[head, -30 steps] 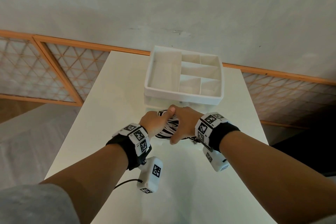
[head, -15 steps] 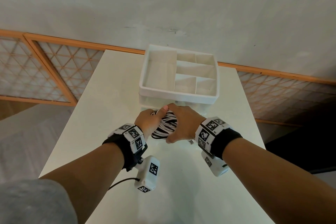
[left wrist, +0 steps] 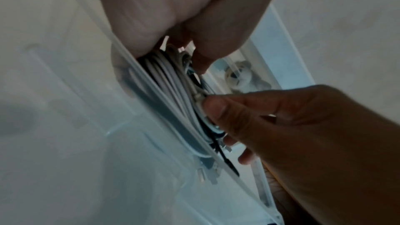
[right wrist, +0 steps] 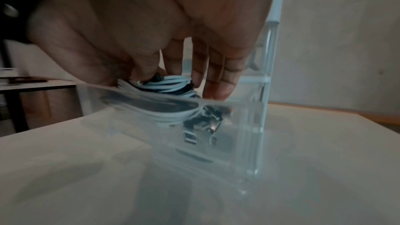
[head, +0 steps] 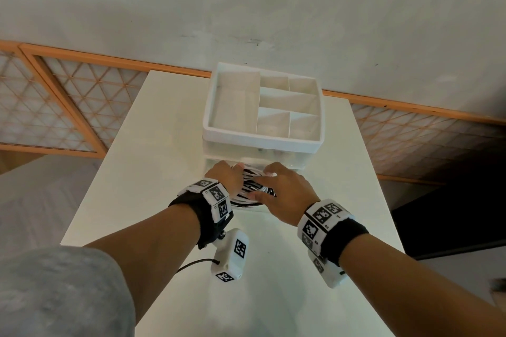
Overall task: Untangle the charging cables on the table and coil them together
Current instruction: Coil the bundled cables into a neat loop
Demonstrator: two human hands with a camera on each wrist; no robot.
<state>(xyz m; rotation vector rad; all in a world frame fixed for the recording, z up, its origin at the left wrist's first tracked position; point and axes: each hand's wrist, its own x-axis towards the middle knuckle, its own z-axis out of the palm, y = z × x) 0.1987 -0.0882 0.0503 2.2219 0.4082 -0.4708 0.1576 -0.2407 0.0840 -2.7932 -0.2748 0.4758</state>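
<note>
Fingers of left hand and right hand grasping coiled cables inside drawer.

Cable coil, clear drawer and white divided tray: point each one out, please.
cable coil [head: 253, 187], head view, striped loops between the hands
clear drawer [right wrist: 244, 126], right wrist view, transparent front wall
white divided tray [head: 260, 141], head view, near rim

- A white table stands with its far edge against the wall.
- At that far end sits a white organiser box, its open top split into 5 compartments.
- A clear drawer juts out of the box's base toward the near side, low over the tabletop.
</note>
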